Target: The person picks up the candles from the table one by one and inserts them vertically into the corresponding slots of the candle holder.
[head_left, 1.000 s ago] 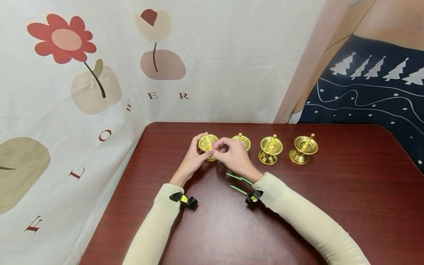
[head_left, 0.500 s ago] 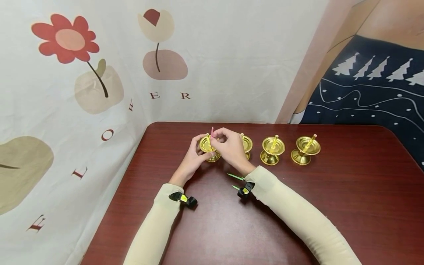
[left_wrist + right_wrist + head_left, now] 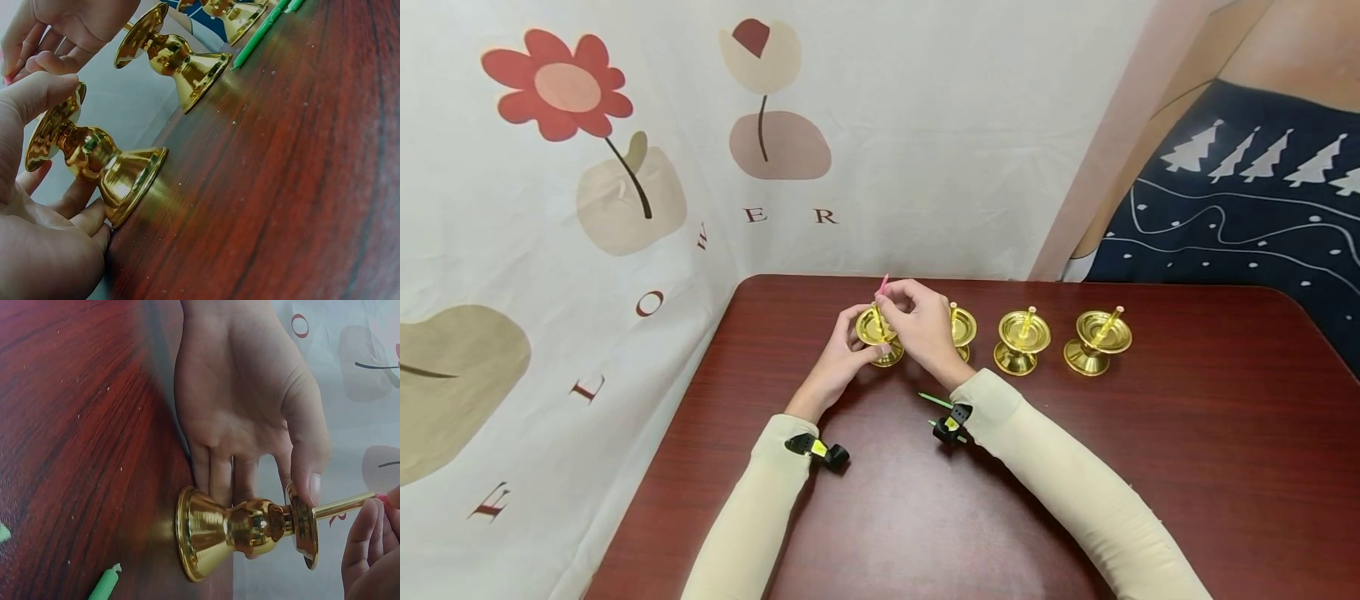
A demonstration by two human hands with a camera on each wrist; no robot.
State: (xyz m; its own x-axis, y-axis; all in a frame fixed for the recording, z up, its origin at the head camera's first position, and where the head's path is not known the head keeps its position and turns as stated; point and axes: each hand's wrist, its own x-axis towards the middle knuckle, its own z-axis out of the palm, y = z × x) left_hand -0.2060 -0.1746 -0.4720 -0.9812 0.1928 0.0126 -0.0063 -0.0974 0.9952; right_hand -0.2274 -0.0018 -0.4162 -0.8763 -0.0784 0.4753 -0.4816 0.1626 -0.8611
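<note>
My left hand (image 3: 841, 360) holds the leftmost gold candle holder (image 3: 253, 525), its thumb on the dish rim and its fingers behind the stem and base. The holder stands upright on the table, with a thin gold tube (image 3: 345, 505) rising from its dish. Above that tube my right hand (image 3: 925, 325) pinches a slim pink candle (image 3: 883, 283), whose upper end points up past the fingertips. In the right wrist view the pink candle's lower end is at the tube's mouth; how far it sits inside is hidden.
Three more gold holders, the near one (image 3: 964, 329), a middle one (image 3: 1024, 333) and the far right one (image 3: 1097, 337), stand in a row. Thin green candles (image 3: 935, 400) lie on the dark red table (image 3: 880, 517), partly under my right wrist. A printed cloth (image 3: 925, 167) hangs behind.
My right hand has risen and moved a little away from me with the pink candle, from beside the dish to the tube's top. My left hand keeps its hold on the holder.
</note>
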